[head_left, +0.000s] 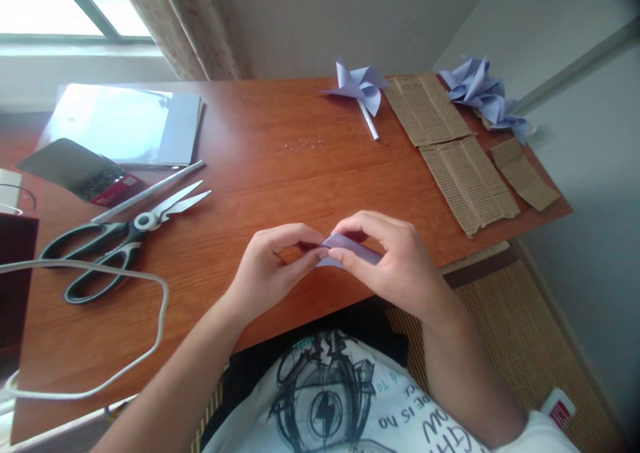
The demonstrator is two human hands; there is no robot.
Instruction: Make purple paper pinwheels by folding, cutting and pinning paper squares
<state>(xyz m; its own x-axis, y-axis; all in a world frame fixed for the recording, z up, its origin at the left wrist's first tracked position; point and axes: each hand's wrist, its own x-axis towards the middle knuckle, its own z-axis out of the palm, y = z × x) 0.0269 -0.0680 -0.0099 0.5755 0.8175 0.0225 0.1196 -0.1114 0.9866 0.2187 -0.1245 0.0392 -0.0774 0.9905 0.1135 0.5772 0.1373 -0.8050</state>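
At the far left edge of the worktop (280, 173) a white cable (150, 333) loops in from the side and runs back toward the near edge, with black-handled scissors (115, 239) lying just beyond it, blades open and pointing right. Behind the scissors rests a thin white stick (150, 191), then a dark card (75, 167) overlapping a stack of pale paper (130, 123) near the back left corner. The middle of the worktop is bare wood, apart from a few tiny specks (305, 145) toward the back. Close to the near edge, the left hand (270, 266) pinches the left end of a small folded lilac paper (350, 247), thumb and fingertips closed on it. The right hand (395, 259) meets it from the other side, its grip likewise closed over the paper's right part, so the paper is held between both hands just above the wood. Further back and right lies a lilac pinwheel (360, 87) on a white stick, just beside two strips of corrugated cardboard (450, 146) laid end to end toward the right edge. A smaller cardboard scrap (525, 173) sits at the right edge, and a heap of pinwheels (483, 93) fills the back right corner, partly hanging past the edge. Below the right edge a woven mat (525, 333) covers the floor.
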